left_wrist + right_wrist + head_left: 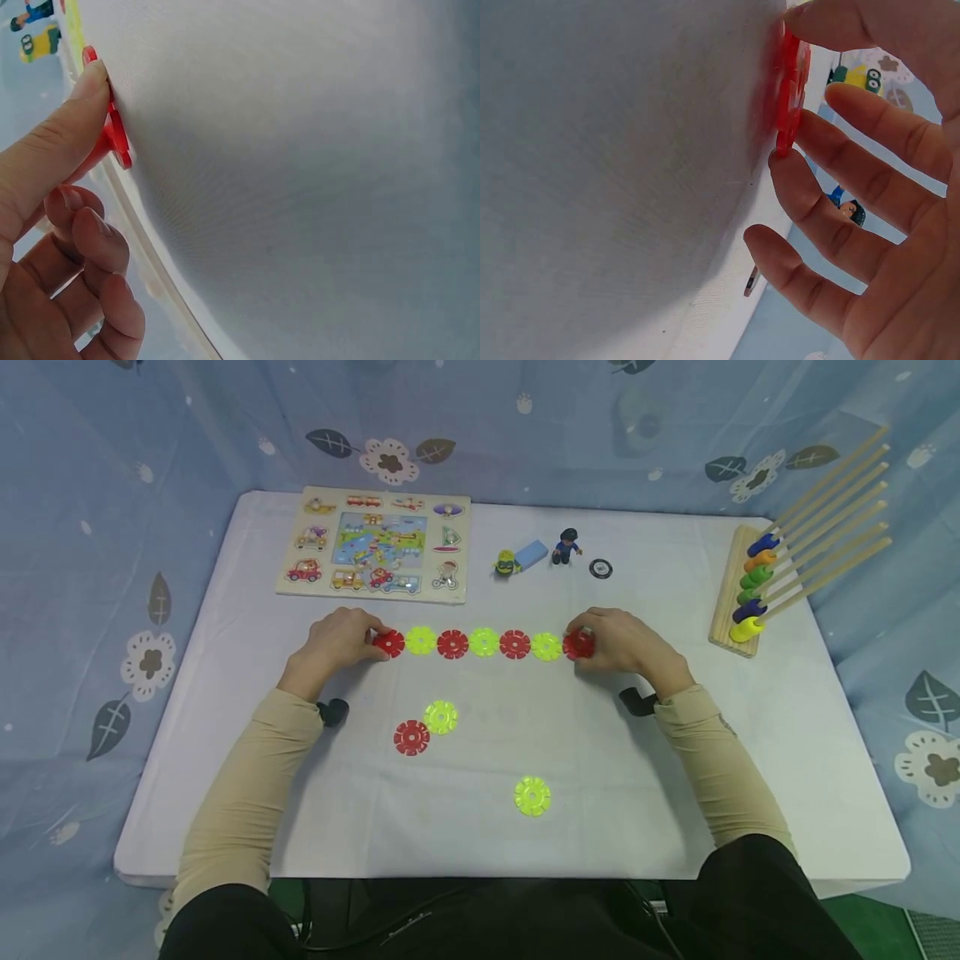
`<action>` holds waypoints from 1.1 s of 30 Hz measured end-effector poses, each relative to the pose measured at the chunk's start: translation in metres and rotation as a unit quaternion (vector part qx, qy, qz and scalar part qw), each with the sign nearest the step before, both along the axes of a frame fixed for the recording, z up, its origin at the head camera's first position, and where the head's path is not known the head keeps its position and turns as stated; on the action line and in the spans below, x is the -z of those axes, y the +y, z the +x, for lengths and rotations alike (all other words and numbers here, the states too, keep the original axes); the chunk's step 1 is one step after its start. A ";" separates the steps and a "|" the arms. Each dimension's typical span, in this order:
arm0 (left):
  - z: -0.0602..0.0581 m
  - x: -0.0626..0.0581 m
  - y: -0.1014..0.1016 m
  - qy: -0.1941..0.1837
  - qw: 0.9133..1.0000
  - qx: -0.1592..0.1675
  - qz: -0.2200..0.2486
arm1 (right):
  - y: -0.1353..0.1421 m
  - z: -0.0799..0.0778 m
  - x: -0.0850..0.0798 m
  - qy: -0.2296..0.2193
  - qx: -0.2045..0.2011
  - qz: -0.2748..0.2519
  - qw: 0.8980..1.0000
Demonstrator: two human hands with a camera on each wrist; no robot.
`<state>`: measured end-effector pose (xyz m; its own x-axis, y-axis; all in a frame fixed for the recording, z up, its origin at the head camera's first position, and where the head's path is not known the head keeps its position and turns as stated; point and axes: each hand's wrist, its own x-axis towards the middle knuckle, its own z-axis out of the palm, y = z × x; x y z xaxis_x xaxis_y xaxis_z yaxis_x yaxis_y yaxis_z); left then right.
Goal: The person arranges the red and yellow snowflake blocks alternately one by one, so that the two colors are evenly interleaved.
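Observation:
A row of flower-shaped plastic discs, red and yellow-green by turns, runs across the white table. At its left end my left hand (pixel 341 639) pinches a red disc (pixel 390 643) between thumb and index finger; the left wrist view shows that red disc (pixel 116 127) edge-on. My right hand (pixel 622 643) grips the red disc (pixel 578 644) at the right end, its thumb and fingertips on the rim in the right wrist view. Between them lie a red disc (pixel 453 644) and others. Nearer the front are a loose red disc (pixel 412 737), a yellow-green disc (pixel 441 717) and another yellow-green disc (pixel 532 796).
Behind the row lie a wooden picture puzzle (pixel 300 581), a yellow toy figure (pixel 506 562), a blue block (pixel 532 554), a dark-capped figure (pixel 567 546) and a small black ring-shaped piece (pixel 601 568). A wooden peg stand (pixel 723 585) with coloured beads is at the right.

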<state>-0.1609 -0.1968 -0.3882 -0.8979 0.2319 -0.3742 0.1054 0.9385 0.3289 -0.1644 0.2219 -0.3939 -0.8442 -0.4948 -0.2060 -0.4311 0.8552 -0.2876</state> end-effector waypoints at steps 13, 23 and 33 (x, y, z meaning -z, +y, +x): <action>0.000 0.000 0.000 0.001 1.000 0.000 0.002 | 0.001 0.013 -0.005 0.008 -0.009 0.000 1.000; -0.001 0.001 0.000 -0.002 1.000 0.001 -0.003 | -0.015 0.048 -0.008 0.028 -0.085 -0.014 0.996; -0.001 0.000 0.001 0.000 1.000 0.005 -0.008 | -0.040 0.088 -0.012 0.022 -0.189 -0.040 0.981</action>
<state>-0.1615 -0.1963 -0.3883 -0.8951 0.2358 -0.3784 0.1151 0.9422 0.3148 -0.0761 0.1817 -0.3819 -0.6050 -0.7870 -0.1211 -0.7259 0.6076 -0.3223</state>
